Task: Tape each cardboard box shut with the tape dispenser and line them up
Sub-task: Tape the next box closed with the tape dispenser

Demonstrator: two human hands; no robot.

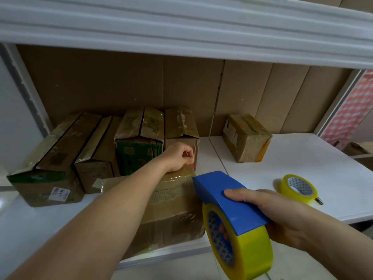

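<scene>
A cardboard box (173, 215) lies at the front edge of the white shelf (302, 162), with clear tape along its top. My left hand (179, 156) rests on the box's far end, its curled fingers pinching the tape end there. My right hand (268, 211) grips a blue tape dispenser (228, 207) loaded with a yellow tape roll (242, 251), held just right of the box. Behind stands a row of taped boxes (141, 136), side by side against the back. One more taped box (246, 138) sits apart at the back right.
A spare yellow tape roll (298, 188) lies flat on the shelf to the right. Flat cardboard sheets (141, 83) line the back wall. A white upper shelf (181, 27) overhangs. A red checked cloth (351, 110) hangs at far right.
</scene>
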